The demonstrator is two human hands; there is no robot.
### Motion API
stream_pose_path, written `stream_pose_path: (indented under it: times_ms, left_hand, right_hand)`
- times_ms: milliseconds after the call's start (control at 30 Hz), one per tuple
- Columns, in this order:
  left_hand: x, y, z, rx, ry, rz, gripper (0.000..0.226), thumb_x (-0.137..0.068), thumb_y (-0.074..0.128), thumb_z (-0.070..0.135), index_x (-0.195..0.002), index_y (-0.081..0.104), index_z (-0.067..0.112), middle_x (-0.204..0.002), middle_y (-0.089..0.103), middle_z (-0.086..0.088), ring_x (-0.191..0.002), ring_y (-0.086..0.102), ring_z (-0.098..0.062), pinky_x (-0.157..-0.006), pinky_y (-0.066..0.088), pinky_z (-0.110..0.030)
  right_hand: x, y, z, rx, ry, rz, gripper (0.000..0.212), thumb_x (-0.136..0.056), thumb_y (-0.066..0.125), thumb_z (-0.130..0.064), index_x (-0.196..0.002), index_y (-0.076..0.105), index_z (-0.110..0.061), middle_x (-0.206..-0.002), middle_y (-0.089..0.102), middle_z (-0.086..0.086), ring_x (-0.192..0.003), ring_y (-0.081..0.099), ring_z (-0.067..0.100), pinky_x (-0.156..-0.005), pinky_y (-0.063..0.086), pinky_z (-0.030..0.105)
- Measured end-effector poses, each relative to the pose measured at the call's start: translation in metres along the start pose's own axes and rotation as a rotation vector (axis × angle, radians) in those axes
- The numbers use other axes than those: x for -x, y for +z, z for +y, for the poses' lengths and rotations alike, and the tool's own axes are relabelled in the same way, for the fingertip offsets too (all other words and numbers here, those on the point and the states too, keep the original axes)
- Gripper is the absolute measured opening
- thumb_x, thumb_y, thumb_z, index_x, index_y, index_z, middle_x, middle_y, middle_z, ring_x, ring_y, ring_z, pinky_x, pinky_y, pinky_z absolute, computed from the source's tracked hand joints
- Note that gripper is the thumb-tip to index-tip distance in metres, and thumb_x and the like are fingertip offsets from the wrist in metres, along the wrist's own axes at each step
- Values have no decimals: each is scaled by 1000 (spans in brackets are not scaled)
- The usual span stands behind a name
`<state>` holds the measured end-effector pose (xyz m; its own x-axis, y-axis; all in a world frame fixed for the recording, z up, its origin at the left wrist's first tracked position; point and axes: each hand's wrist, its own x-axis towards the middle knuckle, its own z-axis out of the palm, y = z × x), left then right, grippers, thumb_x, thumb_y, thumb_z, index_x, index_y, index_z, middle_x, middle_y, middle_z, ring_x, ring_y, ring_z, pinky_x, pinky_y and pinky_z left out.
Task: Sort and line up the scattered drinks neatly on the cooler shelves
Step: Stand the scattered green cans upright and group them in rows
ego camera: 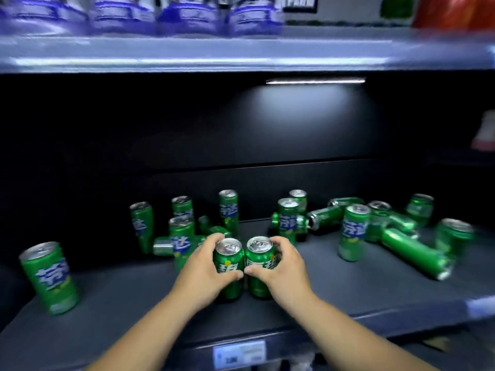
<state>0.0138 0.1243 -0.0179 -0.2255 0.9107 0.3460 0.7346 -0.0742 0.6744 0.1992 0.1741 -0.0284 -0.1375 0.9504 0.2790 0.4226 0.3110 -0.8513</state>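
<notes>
Several green soda cans are scattered on a dark cooler shelf (348,293), some upright, some lying on their sides. My left hand (203,274) grips an upright green can (229,259) near the shelf's front middle. Right beside it, touching, stands a second upright can (259,257), which my right hand (284,269) grips. A lone upright can (49,277) stands at the far left. Toppled cans (412,253) lie in a heap at the right.
An upper shelf (241,52) overhead carries blue-labelled bottles (187,14). A price tag (239,353) is fixed on the front edge of the can shelf. Bare shelf floor shows between the held cans and the right heap. A pale object (484,132) sits at the far right.
</notes>
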Motion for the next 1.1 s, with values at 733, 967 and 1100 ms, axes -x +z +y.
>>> stream_pose_path:
  times_ms: [733, 967, 1100]
  left_hand:
    - [-1, 80, 69, -218, -58, -28, 89, -69, 61, 78, -145, 29, 42, -145, 42, 13, -120, 56, -12, -92, 51, -36]
    - [34, -16, 2, -370, -224, 127, 70, -76, 68, 60, -137, 43, 37, -138, 49, 8, -116, 58, -17, -93, 52, -38]
    - [58, -78, -39, -420, -316, 216, 68, -77, 72, 54, -136, 46, 33, -132, 53, 4, -112, 60, -19, -90, 52, -38]
  right_hand:
    - [-31, -136, 23, 121, -326, -62, 62, -77, 79, -33, -133, 52, -27, -125, 46, -16, -118, 44, 4, -103, 36, 24]
    - [-39, -42, -37, 150, -489, -374, 62, -79, 78, -38, -134, 52, -28, -131, 51, -9, -119, 50, 9, -101, 41, 26]
    - [-37, 24, -59, 164, -455, -507, 66, -79, 78, -39, -137, 47, -28, -128, 50, -5, -119, 51, 14, -99, 42, 30]
